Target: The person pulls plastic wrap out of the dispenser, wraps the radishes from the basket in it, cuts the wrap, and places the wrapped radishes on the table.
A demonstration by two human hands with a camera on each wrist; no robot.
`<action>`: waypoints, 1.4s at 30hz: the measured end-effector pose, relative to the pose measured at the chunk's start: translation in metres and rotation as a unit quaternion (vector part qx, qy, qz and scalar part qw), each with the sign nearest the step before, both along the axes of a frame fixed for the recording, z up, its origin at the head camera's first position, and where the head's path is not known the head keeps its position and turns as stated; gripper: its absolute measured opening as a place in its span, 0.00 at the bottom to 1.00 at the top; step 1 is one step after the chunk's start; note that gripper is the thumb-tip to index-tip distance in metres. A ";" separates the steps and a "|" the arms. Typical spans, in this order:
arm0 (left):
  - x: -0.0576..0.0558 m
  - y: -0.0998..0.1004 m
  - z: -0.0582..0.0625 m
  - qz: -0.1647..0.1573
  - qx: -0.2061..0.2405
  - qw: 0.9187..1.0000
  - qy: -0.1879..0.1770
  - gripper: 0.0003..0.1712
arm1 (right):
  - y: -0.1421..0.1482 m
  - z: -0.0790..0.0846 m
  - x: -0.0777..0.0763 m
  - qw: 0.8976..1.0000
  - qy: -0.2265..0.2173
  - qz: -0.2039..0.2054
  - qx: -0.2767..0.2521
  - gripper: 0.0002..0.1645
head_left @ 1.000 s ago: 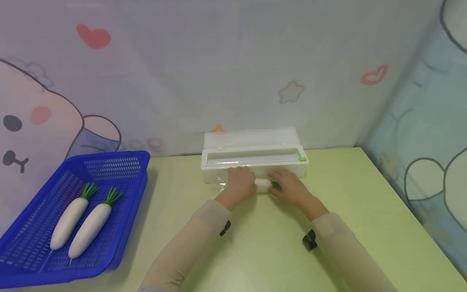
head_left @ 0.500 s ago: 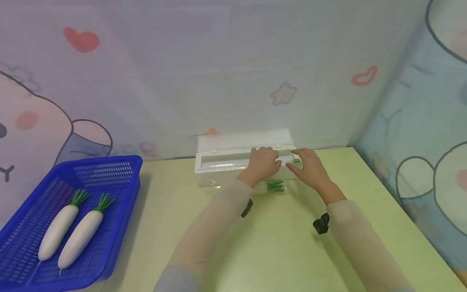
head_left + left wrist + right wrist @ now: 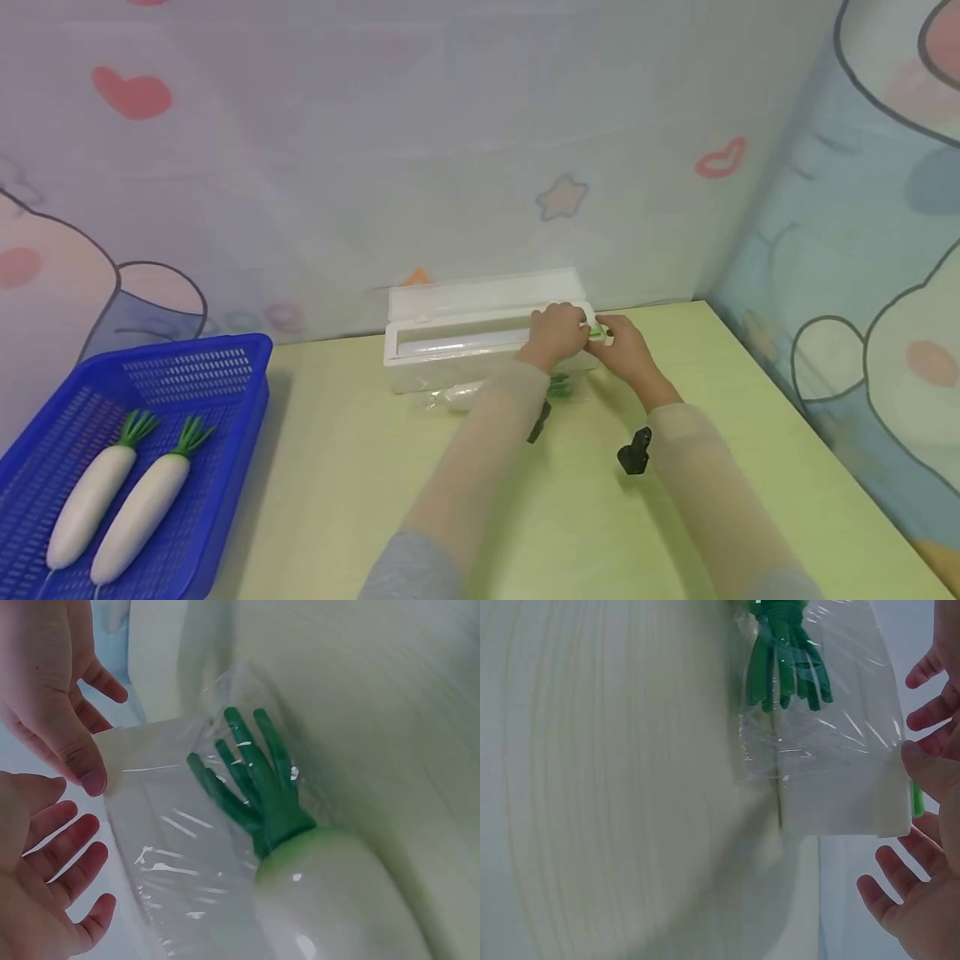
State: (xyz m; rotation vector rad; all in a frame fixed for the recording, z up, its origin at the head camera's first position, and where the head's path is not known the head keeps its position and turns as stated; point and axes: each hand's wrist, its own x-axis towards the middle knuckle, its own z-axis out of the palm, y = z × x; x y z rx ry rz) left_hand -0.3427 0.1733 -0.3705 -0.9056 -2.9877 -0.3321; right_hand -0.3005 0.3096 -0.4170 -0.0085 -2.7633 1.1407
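A long white cling film dispenser (image 3: 420, 375) lies at the table's back with its lid (image 3: 487, 292) raised. In front of it lies a white radish (image 3: 459, 396) with green leaves (image 3: 784, 664), under clear film (image 3: 172, 862) that runs up over the dispenser's front. My right hand (image 3: 628, 354) is at the dispenser's right end, thumb and finger about the small green slide cutter (image 3: 917, 801) on the rim. My left hand (image 3: 557, 333) reaches over the dispenser beside it, fingers loosely bent; in the left wrist view its fingers (image 3: 75, 862) hold nothing. My left forearm partly hides the radish.
A blue plastic basket (image 3: 258, 375) with two more white radishes (image 3: 142, 518) stands at the left of the pale green table (image 3: 337, 500). Behind the table hangs a patterned cloth backdrop (image 3: 337, 167).
Both hands have left the wrapped radish and moved up to the dispenser's right end. The right hand has come to the green slide cutter. The head view has shifted slightly right.
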 end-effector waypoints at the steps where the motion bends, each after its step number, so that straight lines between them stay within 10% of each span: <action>1: 0.000 0.001 -0.002 0.002 0.004 1.000 -0.004 0.18 | 0.000 -0.002 0.000 1.000 0.000 -0.002 -0.001 0.34; 29: -0.003 0.012 -0.021 0.030 0.003 0.998 0.047 0.13 | 0.000 0.001 0.000 0.987 -0.013 -0.028 0.155 0.29; 42: -0.004 0.005 -0.026 0.045 0.047 0.997 0.034 0.12 | 0.001 0.001 0.006 0.988 -0.014 -0.039 0.146 0.32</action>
